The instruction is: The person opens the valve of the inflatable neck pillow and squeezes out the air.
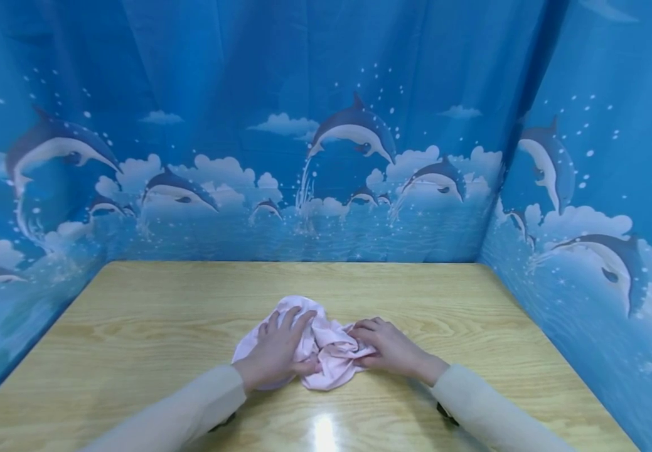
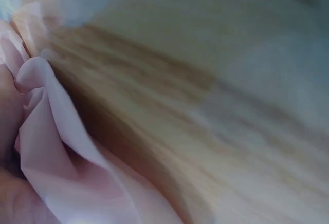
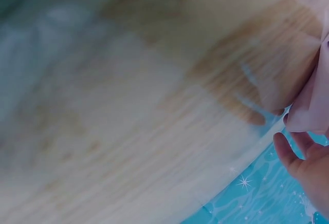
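Note:
A crumpled pale pink cloth (image 1: 331,351) lies on the wooden table, bunched into folds between both hands. My left hand (image 1: 275,351) rests on its left part, fingers spread over the fabric and thumb towards the middle. At the cloth's right end, my right hand (image 1: 396,348) grips a bunched edge between curled fingers and thumb. Folds of the cloth (image 2: 67,152) fill the lower left of the left wrist view, beside part of the hand. In the right wrist view, fingers of the right hand (image 3: 313,170) meet a hanging edge of the cloth (image 3: 308,111). The cloth's exact kind cannot be told.
The light wooden table (image 1: 162,314) reaches back to a blue curtain (image 1: 235,125) printed with dolphins, which also hangs along the left and right sides. A bright light reflection shows on the table near its front.

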`<state>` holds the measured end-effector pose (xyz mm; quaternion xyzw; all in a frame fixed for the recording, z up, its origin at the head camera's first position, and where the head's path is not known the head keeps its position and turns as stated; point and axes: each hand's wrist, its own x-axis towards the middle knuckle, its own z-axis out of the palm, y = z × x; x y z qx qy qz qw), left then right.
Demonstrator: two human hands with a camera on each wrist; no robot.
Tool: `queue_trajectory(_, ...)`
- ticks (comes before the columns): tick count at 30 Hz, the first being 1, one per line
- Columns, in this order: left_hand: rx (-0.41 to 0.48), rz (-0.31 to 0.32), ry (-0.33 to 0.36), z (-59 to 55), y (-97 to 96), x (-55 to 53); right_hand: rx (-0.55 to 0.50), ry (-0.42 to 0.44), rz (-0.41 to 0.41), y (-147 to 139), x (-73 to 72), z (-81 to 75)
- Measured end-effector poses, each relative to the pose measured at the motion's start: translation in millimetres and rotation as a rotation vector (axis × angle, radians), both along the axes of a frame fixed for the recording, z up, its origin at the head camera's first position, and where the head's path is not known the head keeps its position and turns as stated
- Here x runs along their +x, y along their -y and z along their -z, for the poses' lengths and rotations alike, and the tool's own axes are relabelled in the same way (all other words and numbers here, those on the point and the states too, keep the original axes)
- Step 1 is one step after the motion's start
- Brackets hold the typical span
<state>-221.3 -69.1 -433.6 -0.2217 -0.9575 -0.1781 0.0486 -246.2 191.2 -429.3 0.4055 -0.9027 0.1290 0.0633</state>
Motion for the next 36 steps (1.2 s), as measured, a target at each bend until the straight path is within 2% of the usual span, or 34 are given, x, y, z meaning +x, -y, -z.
queue_trajectory(6, -0.016, -0.057, 0.004, 0.0, 4.0, 1.3, 0.015, 0.006, 0.036, -3, 1.5, -1.3)
queue_trajectory(11, -0.014, -0.095, 0.066, -0.7, 8.3, 1.4, 0.025, -0.002, 0.059, -4, 1.2, -0.1)
queue_trajectory(14, 0.006, -0.097, 0.085, -0.7, 11.1, 1.1, 0.027, -0.015, 0.066, -6, 1.4, 0.7)
queue_trajectory(19, 0.013, -0.097, 0.068, -1.6, 16.1, 0.5, 0.019, -0.002, 0.096, -8, 2.4, 0.4)
queue_trajectory(25, 0.002, -0.127, 0.040, 0.1, 23.5, -0.8, 0.023, 0.025, 0.147, -11, 3.4, -1.5)
queue_trajectory(36, -0.018, -0.143, 0.002, 2.6, 34.4, -2.7, 0.011, 0.054, 0.178, -14, 3.3, -1.4)
